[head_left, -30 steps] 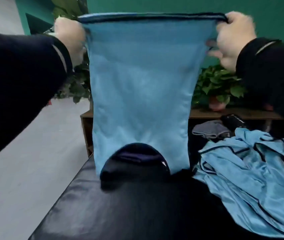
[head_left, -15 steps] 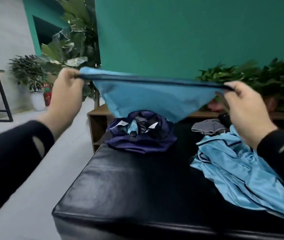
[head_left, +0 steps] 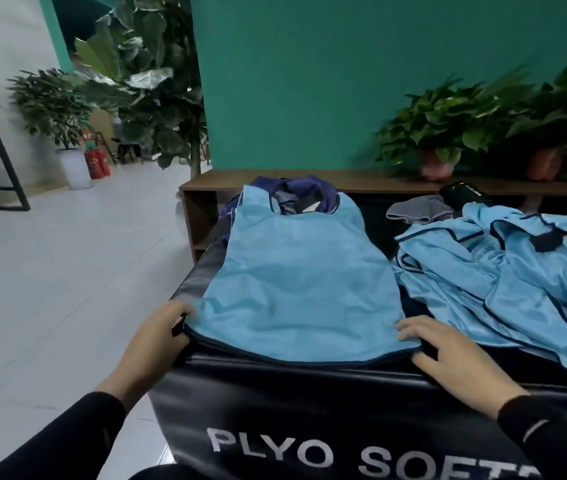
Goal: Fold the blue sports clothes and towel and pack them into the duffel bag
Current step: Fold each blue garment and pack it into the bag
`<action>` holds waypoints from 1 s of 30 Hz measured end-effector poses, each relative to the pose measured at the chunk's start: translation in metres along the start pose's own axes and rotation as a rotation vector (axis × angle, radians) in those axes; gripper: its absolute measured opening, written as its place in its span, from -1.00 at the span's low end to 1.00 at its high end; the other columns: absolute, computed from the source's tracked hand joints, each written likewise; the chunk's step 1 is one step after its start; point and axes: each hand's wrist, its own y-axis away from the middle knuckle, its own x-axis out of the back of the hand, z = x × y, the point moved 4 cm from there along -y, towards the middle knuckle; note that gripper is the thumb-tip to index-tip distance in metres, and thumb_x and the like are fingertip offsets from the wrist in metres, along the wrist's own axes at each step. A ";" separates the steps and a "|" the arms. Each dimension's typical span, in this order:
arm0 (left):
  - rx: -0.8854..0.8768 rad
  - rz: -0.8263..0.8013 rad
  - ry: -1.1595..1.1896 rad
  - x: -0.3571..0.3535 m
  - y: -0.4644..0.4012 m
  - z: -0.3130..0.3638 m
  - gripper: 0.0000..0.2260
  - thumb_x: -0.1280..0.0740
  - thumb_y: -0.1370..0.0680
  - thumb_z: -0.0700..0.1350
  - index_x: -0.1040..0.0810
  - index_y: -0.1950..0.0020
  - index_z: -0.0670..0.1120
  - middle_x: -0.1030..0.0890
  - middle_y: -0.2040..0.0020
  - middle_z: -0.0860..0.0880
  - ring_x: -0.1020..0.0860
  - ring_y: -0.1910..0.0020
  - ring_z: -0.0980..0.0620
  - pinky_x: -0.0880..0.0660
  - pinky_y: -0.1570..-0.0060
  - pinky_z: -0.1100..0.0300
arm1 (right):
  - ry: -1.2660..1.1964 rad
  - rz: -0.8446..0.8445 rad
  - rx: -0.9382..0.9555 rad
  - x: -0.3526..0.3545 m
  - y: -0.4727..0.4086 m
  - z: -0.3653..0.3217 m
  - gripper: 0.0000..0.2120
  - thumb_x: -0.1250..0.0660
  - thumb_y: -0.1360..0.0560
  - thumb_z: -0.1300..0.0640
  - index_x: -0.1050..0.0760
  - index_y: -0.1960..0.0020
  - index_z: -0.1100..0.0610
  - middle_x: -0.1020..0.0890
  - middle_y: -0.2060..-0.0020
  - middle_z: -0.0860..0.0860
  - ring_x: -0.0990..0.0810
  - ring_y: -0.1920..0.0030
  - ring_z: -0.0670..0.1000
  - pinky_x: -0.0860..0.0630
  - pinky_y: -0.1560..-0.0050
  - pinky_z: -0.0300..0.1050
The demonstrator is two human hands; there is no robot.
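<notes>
Both hands on vest [head_left: 301,285] hem, flat on box [head_left: 275,410]: left hand [head_left: 157,336] pinches left corner, right hand [head_left: 448,351] open, fingers resting at right corner.

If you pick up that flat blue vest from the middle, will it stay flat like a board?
Probably not. The blue vest looks thin and lies draped over the black box, so it would likely droop and fold. It seems light for its size. The left hand pinches its hem corner; the right hand lies open at the other corner.
</notes>
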 end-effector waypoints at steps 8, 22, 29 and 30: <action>-0.039 0.029 0.245 0.020 0.006 0.022 -0.35 -0.34 -0.56 -0.37 -0.57 0.10 0.51 -0.56 -0.12 0.32 -0.52 -0.10 0.25 -0.29 -0.16 0.58 | -0.213 0.146 -0.200 0.006 0.002 -0.001 -0.74 -0.28 -0.63 0.16 -0.60 -0.19 -0.15 -0.55 -0.24 -0.32 -0.47 -0.30 -0.22 -0.31 -0.25 -0.31; 0.197 0.089 0.489 0.060 -0.007 0.062 -0.83 -0.28 -0.66 -0.08 -0.63 0.07 -0.02 -0.67 0.20 -0.04 -0.59 0.23 0.07 -0.47 0.14 0.05 | -0.512 0.229 -0.352 0.074 -0.012 -0.047 -0.76 -0.36 -0.60 0.12 -0.60 0.22 0.18 -0.67 0.39 -0.01 -0.54 0.46 -0.12 -0.40 0.32 -0.21; 0.272 0.146 0.258 0.029 -0.113 0.049 -0.78 -0.26 -0.65 -0.02 -0.58 0.09 -0.10 -0.64 0.18 -0.15 -0.59 0.14 -0.19 -0.49 0.15 0.00 | -0.310 0.239 -0.389 0.083 -0.135 -0.012 -0.62 -0.40 -0.55 0.13 -0.31 0.33 0.20 -0.32 0.51 0.06 -0.29 0.49 0.03 -0.16 0.39 -0.12; 0.269 0.151 0.232 0.026 -0.135 0.048 -0.76 -0.26 -0.65 -0.02 -0.58 0.09 -0.13 -0.63 0.17 -0.17 -0.59 0.14 -0.21 -0.46 0.17 0.01 | -0.365 0.249 -0.418 0.084 -0.160 -0.005 -0.66 -0.39 -0.55 0.17 -0.34 0.32 0.18 -0.36 0.53 0.09 -0.33 0.51 0.05 -0.21 0.43 -0.15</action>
